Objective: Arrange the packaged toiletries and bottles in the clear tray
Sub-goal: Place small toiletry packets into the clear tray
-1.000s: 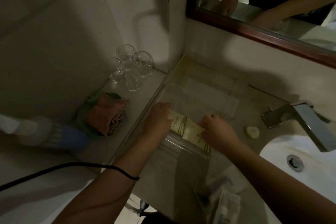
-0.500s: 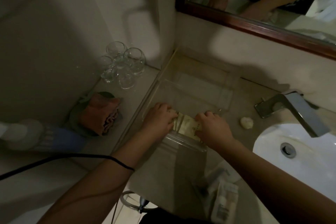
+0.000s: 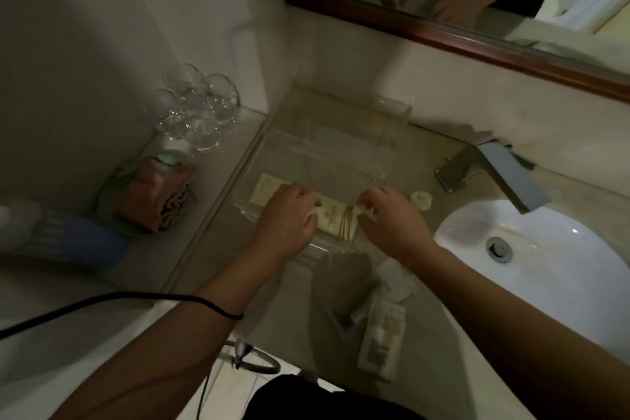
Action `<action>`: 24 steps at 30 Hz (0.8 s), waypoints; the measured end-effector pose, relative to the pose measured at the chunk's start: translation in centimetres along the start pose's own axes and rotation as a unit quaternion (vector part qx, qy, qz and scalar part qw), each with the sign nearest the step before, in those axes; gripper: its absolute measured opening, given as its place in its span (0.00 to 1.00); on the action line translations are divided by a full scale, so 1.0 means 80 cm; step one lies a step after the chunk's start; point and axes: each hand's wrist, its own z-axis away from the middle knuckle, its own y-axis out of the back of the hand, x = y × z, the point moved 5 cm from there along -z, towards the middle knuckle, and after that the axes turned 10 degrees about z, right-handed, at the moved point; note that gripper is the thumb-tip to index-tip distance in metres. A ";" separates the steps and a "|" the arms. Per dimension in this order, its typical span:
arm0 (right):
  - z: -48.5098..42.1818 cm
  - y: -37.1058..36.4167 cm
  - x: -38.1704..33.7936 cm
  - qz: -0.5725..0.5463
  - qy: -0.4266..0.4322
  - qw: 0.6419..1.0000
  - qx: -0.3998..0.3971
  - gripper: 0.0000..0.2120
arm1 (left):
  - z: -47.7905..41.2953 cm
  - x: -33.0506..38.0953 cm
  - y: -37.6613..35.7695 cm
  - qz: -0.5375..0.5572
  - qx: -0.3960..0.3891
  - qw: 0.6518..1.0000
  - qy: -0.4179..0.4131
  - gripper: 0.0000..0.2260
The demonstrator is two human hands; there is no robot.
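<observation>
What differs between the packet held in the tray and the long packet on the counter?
The held packet lies inside the clear tray, gripped by left hand and right hand; the counter packet lies outside, untouched. The held packet shows gold stripes; the counter packet, a dark printed patch. Both lie flat.

The single head-worn camera looked steeply down and forward from close above the bench (image 3: 429,153), toward the wall (image 3: 341,54), with the mirror (image 3: 453,39) crossing its upper right.
</observation>
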 end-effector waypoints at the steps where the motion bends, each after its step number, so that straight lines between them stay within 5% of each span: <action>1: 0.010 0.003 0.006 -0.001 -0.002 1.000 -0.009 0.10 | 0.006 0.013 -0.005 0.021 -0.005 1.000 -0.010 0.09; 5: 0.061 0.001 0.016 0.019 0.026 0.997 -0.077 0.06 | 0.042 0.060 -0.039 0.044 -0.074 0.996 -0.032 0.03; 8: 0.105 -0.021 0.014 0.054 0.077 0.983 -0.157 0.11 | 0.075 0.067 -0.072 0.039 -0.116 0.992 0.017 0.08; 13: 0.147 -0.065 0.023 0.141 0.171 0.961 -0.163 0.22 | 0.112 0.072 -0.110 0.014 -0.178 0.979 0.100 0.15; 19: 0.153 -0.074 0.049 0.131 0.171 0.972 -0.095 0.19 | 0.125 0.082 -0.116 -0.004 -0.132 0.982 0.138 0.13; 24: 0.126 -0.034 0.101 0.039 0.019 0.998 0.039 0.14 | 0.107 0.111 -0.110 -0.002 -0.083 0.990 0.114 0.13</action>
